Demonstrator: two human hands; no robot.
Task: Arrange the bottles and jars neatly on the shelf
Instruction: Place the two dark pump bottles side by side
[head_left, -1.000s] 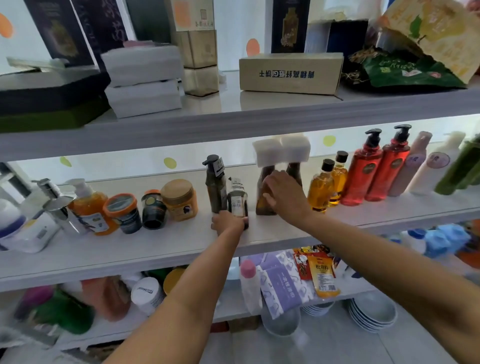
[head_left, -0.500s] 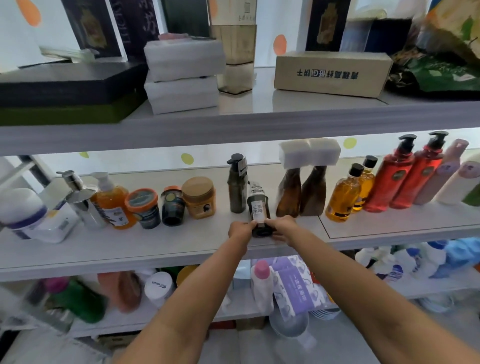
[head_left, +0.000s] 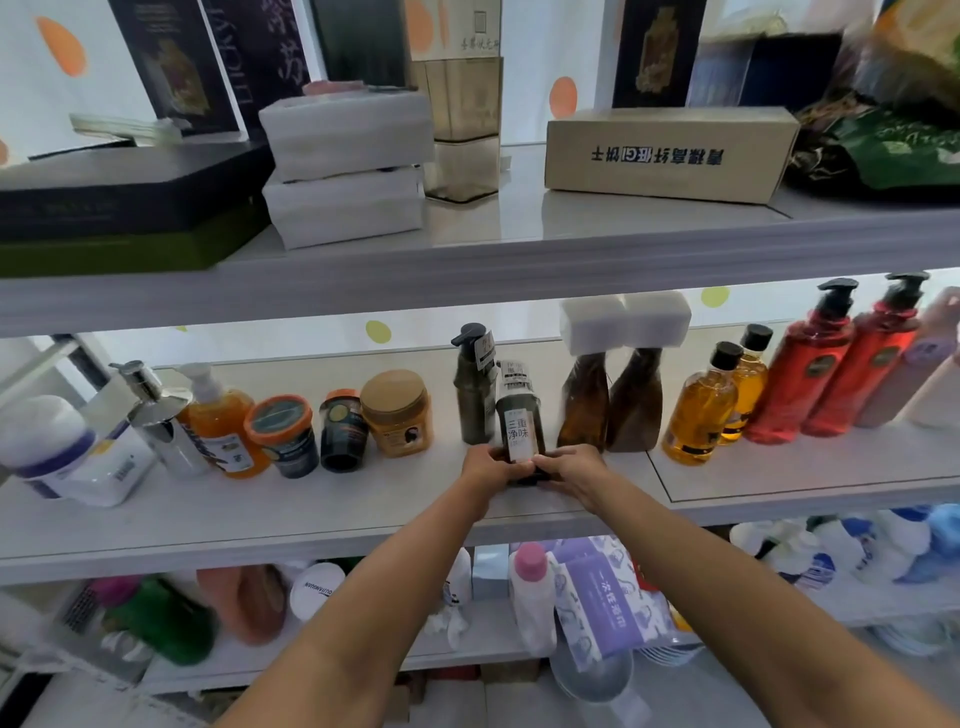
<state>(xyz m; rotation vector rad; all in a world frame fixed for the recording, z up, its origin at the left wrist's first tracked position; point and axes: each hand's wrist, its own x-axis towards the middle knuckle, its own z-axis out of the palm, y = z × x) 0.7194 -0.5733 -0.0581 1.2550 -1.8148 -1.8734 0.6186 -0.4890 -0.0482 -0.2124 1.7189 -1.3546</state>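
Note:
A dark bottle with a white label (head_left: 519, 415) stands near the front of the middle shelf (head_left: 311, 514). My left hand (head_left: 491, 467) and my right hand (head_left: 569, 467) both grip its base from either side. Just behind it stands a matching dark pump bottle (head_left: 472, 387). To the right are two brown bottles (head_left: 608, 400) capped with white foam blocks, two amber bottles (head_left: 701, 410) and two red pump bottles (head_left: 810, 374). To the left stand three jars: a tan-lidded one (head_left: 397, 413), a dark one (head_left: 342, 430) and an orange-rimmed one (head_left: 283, 434).
An orange pump bottle (head_left: 221, 415), a chrome dispenser (head_left: 156, 415) and a white tub (head_left: 57, 452) fill the shelf's left end. Pale bottles (head_left: 914, 369) stand at the far right. Boxes (head_left: 670, 148) sit on the upper shelf; the lower shelf holds assorted bottles and packets.
My right hand left the brown bottle and joined my left hand on the labelled dark bottle, which sits closer to the shelf's front. The camera moved closer and shifted left.

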